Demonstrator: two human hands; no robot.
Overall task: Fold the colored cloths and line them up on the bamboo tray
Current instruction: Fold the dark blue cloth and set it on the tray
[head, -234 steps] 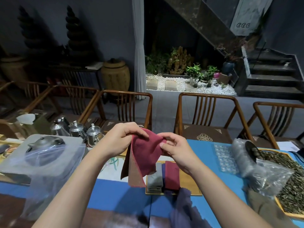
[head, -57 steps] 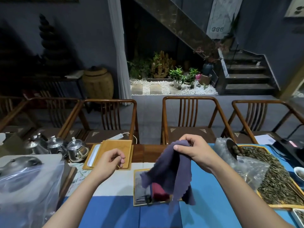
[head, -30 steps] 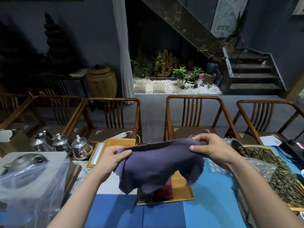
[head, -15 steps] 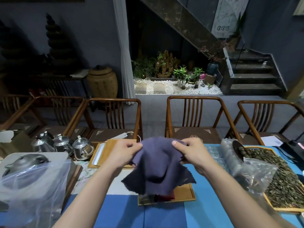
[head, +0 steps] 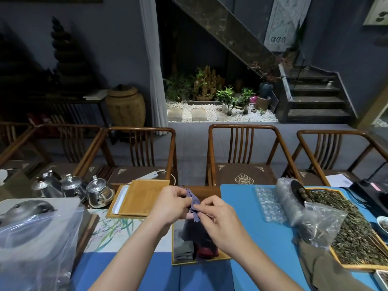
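My left hand (head: 171, 204) and my right hand (head: 218, 219) meet in the middle and both pinch a purple cloth (head: 194, 203), which is bunched narrow between my fingers and hangs down behind my right hand. Under them lies the bamboo tray (head: 223, 257) on the blue table mat. A folded grey cloth (head: 184, 249) and a folded dark red cloth (head: 206, 252) lie side by side on it, partly hidden by my right wrist.
A second bamboo tray (head: 142, 197) lies behind my left hand, several metal teapots (head: 97, 192) further left. A plastic-wrapped teapot (head: 27, 211) sits at left. Bubble wrap (head: 270, 204), plastic bags and a tray of dried tea leaves (head: 357, 227) fill the right. An olive cloth (head: 321, 267) lies front right.
The purple cloth was spread wide between my hands a second ago. My hands have since come together and the cloth is now gathered narrow between them.
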